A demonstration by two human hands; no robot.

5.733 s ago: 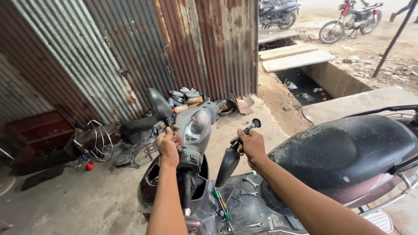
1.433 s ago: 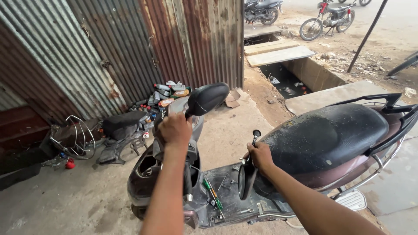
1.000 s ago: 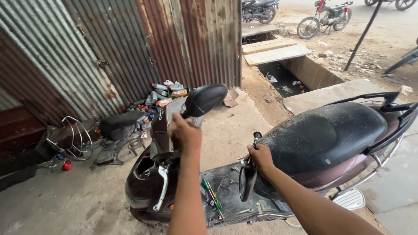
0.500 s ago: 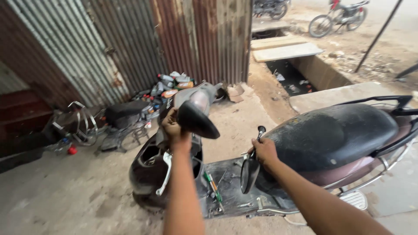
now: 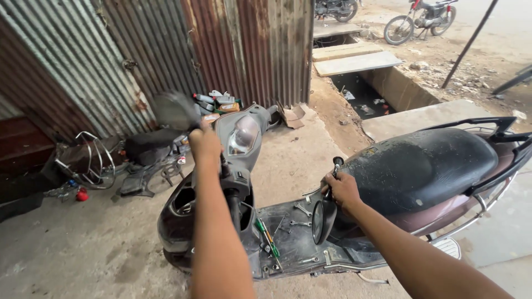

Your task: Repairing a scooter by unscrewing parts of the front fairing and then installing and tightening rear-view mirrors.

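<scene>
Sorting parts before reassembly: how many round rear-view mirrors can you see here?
2. One mirror, blurred, sits above the left hand at the scooter's handlebar. The other mirror hangs from the right hand over the footboard. Others may be hidden.

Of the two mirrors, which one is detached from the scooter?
The mirror in the right hand, hanging over the footboard. The other mirror stands up by the left hand.

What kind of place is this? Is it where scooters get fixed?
Probably, yes: an open-air roadside repair spot. A half-stripped scooter has wrenches lying on its footboard, loose seat and frame parts sit by a corrugated metal wall, and oil bottles are piled there.
</scene>
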